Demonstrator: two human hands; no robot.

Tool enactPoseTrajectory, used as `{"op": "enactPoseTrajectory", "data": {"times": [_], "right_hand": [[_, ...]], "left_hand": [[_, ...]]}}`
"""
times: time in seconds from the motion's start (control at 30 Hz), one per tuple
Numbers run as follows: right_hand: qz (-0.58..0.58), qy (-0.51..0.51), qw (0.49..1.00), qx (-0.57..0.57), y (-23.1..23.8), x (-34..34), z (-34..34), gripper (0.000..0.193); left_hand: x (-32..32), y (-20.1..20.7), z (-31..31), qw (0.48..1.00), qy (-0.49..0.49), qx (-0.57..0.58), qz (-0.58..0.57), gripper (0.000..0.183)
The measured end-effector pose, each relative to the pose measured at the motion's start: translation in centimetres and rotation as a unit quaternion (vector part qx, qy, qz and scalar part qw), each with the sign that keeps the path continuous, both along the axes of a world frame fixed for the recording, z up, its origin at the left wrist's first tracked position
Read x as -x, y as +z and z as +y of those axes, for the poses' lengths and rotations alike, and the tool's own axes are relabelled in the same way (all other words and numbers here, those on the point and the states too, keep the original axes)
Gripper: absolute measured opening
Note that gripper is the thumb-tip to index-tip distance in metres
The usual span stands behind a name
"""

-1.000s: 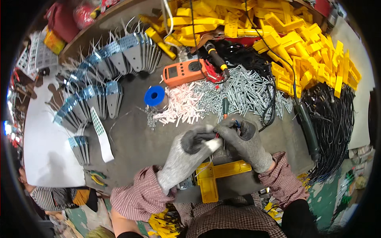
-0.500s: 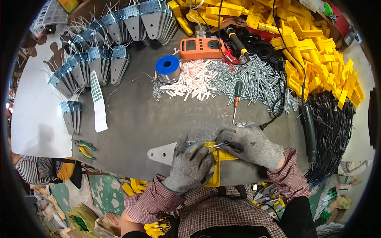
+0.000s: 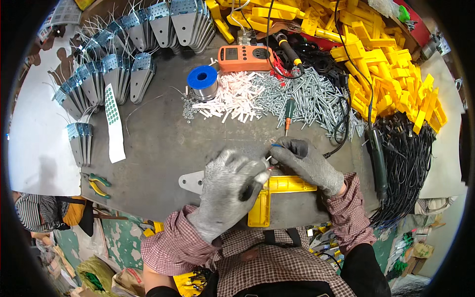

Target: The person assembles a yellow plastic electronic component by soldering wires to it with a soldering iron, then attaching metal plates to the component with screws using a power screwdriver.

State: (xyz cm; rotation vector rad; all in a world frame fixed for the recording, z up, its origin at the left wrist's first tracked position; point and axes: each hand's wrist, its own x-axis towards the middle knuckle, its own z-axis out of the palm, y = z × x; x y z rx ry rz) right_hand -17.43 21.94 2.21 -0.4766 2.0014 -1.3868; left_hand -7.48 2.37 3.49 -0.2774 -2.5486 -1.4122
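My left hand [image 3: 228, 184], in a grey glove, is slightly blurred above the bench. Its thumb and fingers come together beside short thin wires [image 3: 269, 158], but what they pinch is hidden. Across from it, my gloved right hand [image 3: 308, 166] has thumb and forefinger closed on the wires, with a blue end showing at its fingertips. Below both hands lies an angled yellow plastic housing [image 3: 293, 183], one arm pointing toward me. A grey tapered metal plate [image 3: 190, 182] with holes sticks out left of my left hand, its other end covered.
Beyond my hands are a screwdriver [image 3: 289, 110], screws [image 3: 309, 96], pale sleeves [image 3: 237, 94], a solder spool [image 3: 203, 84] and an orange meter [image 3: 242, 58]. Yellow parts [image 3: 391, 74] and black cables [image 3: 403, 168] pile up right. Metal plates [image 3: 116, 74] and pliers [image 3: 98, 185] lie left.
Both hands have lifted away from the yellow housing, farther from my body, and the wires have moved with them. More of the housing's right arm shows. The whole view has shifted slightly.
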Motion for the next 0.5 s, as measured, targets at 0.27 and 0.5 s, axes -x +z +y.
{"op": "enactPoseTrajectory", "data": {"times": [0.27, 0.5], "right_hand": [[0.094, 0.037, 0.995, -0.014, 0.9, -0.7, -0.2, 0.032], [0.024, -0.013, 1.000, 0.013, 2.2, -1.2, -0.7, 0.024]], "left_hand": [[1.8, 0.3, 0.5, 0.950, -0.002, 0.297, 0.092, 0.024], [1.7, -0.3, 0.4, 0.974, -0.007, -0.150, -0.171, 0.035]]}}
